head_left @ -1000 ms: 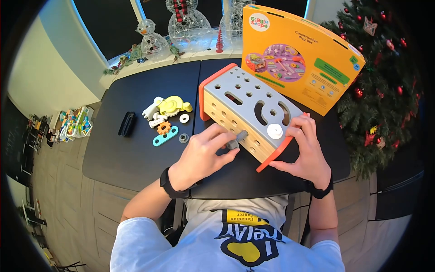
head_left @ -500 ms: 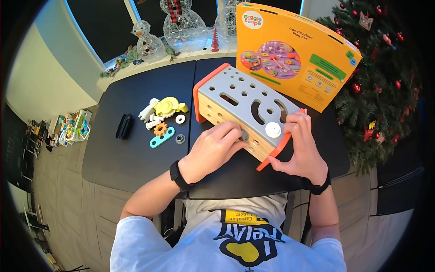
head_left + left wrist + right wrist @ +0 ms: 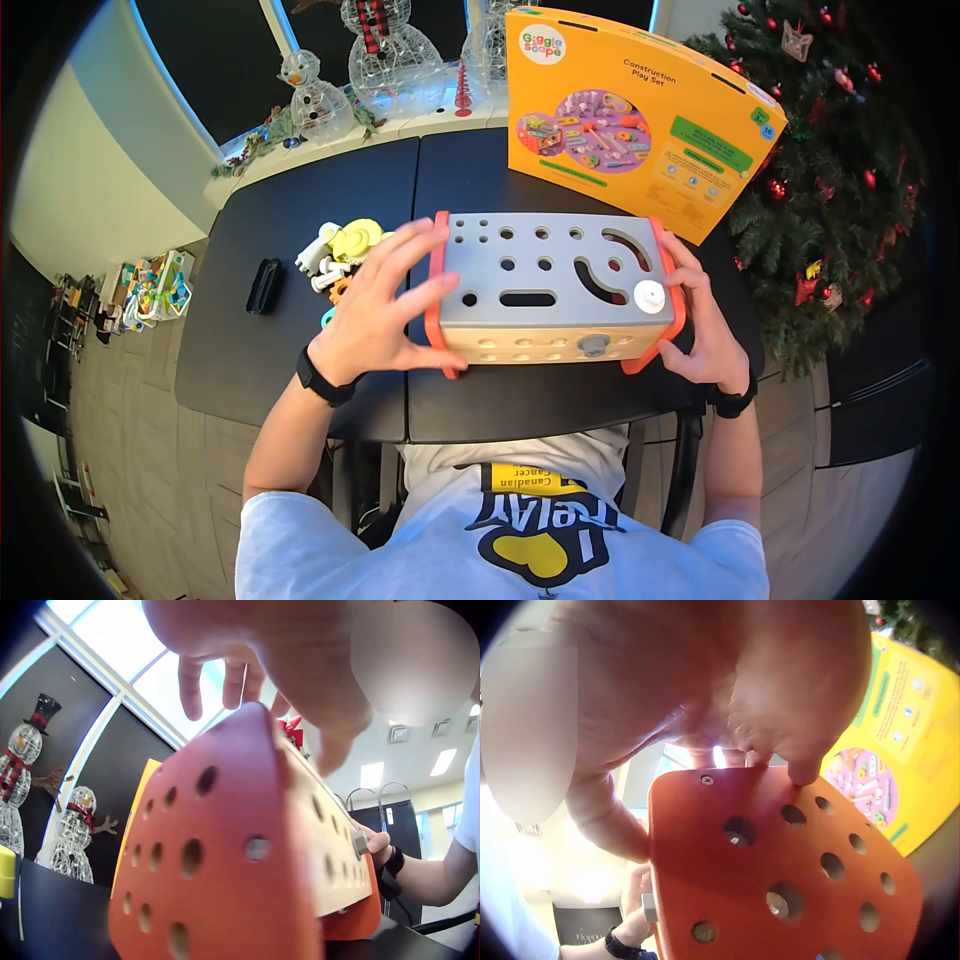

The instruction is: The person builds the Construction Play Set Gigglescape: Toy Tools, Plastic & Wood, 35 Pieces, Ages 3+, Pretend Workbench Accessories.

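A toy workbench [image 3: 525, 281] with a grey slotted top, pale wooden front and orange end panels lies lengthwise before me. My right hand [image 3: 708, 335] grips its right end panel [image 3: 727, 892], thumb at the front edge and fingertips at the back. At the opposite end my left hand [image 3: 375, 305] is spread around the left end panel [image 3: 225, 900], its thumb by the front corner. From a front hole projects a grey bolt [image 3: 593, 346], clear of both hands. A round white piece [image 3: 649, 297] sits on the top's right corner.
Yellow and white toy parts [image 3: 352, 240] lie behind the left hand, partly hidden by it. Farther left is a black case [image 3: 264, 287]. An orange-yellow box [image 3: 640, 130] stands behind the workbench, with a decorated tree [image 3: 830, 230] to its right.
The left hand has left the grey bolt in the front side and moved to the left end. The workbench has turned from a slant to face me squarely; the right hand kept its grip.
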Demonstrator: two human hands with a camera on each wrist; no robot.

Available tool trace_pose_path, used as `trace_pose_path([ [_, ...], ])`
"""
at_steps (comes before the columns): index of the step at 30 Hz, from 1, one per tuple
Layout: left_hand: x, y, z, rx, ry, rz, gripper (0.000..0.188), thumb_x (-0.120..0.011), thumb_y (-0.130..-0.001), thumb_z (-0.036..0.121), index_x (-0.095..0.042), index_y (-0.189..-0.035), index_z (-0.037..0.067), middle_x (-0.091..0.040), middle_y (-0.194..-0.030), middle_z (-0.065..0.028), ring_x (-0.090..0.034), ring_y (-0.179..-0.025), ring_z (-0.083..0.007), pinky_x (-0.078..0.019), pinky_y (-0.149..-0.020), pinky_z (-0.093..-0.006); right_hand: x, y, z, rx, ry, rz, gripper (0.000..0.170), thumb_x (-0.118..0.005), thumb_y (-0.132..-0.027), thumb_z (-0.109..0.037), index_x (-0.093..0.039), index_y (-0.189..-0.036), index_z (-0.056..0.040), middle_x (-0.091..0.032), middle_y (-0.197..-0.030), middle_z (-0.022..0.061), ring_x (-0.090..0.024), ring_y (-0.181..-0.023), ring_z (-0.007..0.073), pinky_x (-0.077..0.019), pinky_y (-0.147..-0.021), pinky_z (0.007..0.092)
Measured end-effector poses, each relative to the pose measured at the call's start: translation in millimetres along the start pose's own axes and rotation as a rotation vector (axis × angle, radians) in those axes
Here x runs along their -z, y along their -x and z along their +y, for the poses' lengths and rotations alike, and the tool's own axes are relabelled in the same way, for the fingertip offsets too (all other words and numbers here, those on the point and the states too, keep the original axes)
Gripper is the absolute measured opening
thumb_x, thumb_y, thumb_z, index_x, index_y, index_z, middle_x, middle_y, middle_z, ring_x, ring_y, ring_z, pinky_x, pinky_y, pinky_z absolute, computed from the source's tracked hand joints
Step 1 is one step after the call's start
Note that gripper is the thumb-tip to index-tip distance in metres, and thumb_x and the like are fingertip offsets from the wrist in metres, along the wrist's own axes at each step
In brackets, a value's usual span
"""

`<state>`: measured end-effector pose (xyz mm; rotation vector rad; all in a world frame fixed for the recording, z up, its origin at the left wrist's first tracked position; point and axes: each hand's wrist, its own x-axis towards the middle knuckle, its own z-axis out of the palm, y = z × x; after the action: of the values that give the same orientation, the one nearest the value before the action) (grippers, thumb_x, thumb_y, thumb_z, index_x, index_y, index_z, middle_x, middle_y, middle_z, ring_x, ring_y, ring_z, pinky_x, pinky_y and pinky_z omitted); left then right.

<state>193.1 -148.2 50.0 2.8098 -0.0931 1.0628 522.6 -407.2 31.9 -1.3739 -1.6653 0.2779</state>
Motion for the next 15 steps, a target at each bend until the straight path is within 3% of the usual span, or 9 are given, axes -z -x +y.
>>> trace_pose_path([
  [2, 1, 8, -5, -0.099, 0.009, -0.111, 0.087, -0.093, -0.062, 0.057, -0.061, -0.136, 0.023, -0.045, -0.158, -0.0182, -0.044, -0.144, -0.0442, -0.0385, -0.118, -0.0593, -14, 12, 3, -0.135, -0.205, 0.196, 0.065, -0.076, -0.079, -0.012, -0.049, -0.137, -0.0068, -0.034, -0.165, 0.0228, -0.031, -0.156, 0.042, -0.0341, -0.122, 0.048],
  [3, 1, 12, -7, -0.147, 0.014, -0.166, 0.088, -0.093, -0.06, 0.057, -0.061, -0.136, 0.027, -0.044, -0.159, -0.0177, -0.042, -0.145, -0.044, -0.0366, -0.12, -0.0612, -14, 17, 3, -0.202, -0.165, 0.168, 0.065, -0.076, -0.08, -0.013, -0.049, -0.139, -0.0056, -0.042, -0.159, 0.023, -0.038, -0.151, 0.041, -0.0371, -0.119, 0.0464],
  [4, 1, 18, -8, -0.145, -0.046, -0.265, 0.095, -0.092, -0.055, 0.058, -0.055, -0.141, 0.039, -0.04, -0.162, -0.0156, -0.039, -0.149, -0.0415, -0.0315, -0.122, -0.066, -12, 23, 4, -0.27, -0.125, 0.141, 0.066, -0.077, -0.081, -0.014, -0.05, -0.141, -0.0045, -0.049, -0.153, 0.0231, -0.045, -0.147, 0.0399, -0.04, -0.117, 0.0448],
  [5, -3, 22, -8, -0.179, -0.079, -0.278, 0.091, -0.091, -0.061, 0.053, -0.053, -0.142, 0.041, -0.039, -0.162, -0.0151, -0.039, -0.149, -0.0405, -0.0313, -0.122, -0.0663, -9, 27, 5, -0.338, -0.084, 0.113, 0.067, -0.077, -0.082, -0.015, -0.051, -0.142, -0.0034, -0.057, -0.147, 0.0233, -0.052, -0.142, 0.0389, -0.0429, -0.115, 0.0432],
  [7, -11, 29, -10, -0.249, -0.145, -0.303, 0.083, -0.088, -0.072, 0.043, -0.049, -0.145, 0.045, -0.037, -0.163, -0.0141, -0.038, -0.151, -0.0385, -0.0309, -0.123, -0.0669, -3, 29, 4, -0.416, 0.042, -0.141, 0.058, -0.08, -0.081, -0.015, -0.057, -0.133, -0.0009, -0.066, -0.129, 0.0216, -0.063, -0.125, 0.0371, -0.0485, -0.107, 0.0409],
  [8, -17, 31, -10, -0.252, -0.211, -0.261, 0.075, -0.077, -0.085, 0.02, -0.045, -0.146, 0.048, -0.037, -0.162, -0.0125, -0.036, -0.153, -0.0357, -0.0299, -0.124, -0.0671, -1, 30, 3, -0.452, 0.107, -0.267, 0.054, -0.082, -0.081, -0.015, -0.06, -0.128, 0.0003, -0.071, -0.12, 0.0207, -0.068, -0.116, 0.0361, -0.0513, -0.103, 0.0397],
  [11, -19, 27, -13, -0.316, -0.389, -0.311, 0.069, -0.084, -0.083, 0.014, -0.053, -0.137, 0.045, -0.038, -0.153, -0.0153, -0.043, -0.144, -0.0424, -0.0372, -0.119, -0.068, -12, 29, -5, -0.46, 0.119, -0.279, 0.043, -0.084, -0.08, -0.015, -0.065, -0.114, 0.0018, -0.074, -0.101, 0.0179, -0.071, -0.097, 0.0364, -0.0547, -0.091, 0.0415],
  [15, -33, 21, -19, -0.299, -0.205, -0.158, 0.063, -0.078, -0.084, 0.007, -0.059, -0.133, 0.041, -0.043, -0.14, -0.0143, -0.047, -0.139, -0.0408, -0.0404, -0.119, -0.0657, -21, 29, 5, -0.438, 0.14, -0.192, 0.044, -0.081, -0.081, -0.006, -0.06, -0.119, 0.0026, -0.073, -0.099, 0.0208, -0.071, -0.099, 0.0408, -0.0548, -0.088, 0.042],
])
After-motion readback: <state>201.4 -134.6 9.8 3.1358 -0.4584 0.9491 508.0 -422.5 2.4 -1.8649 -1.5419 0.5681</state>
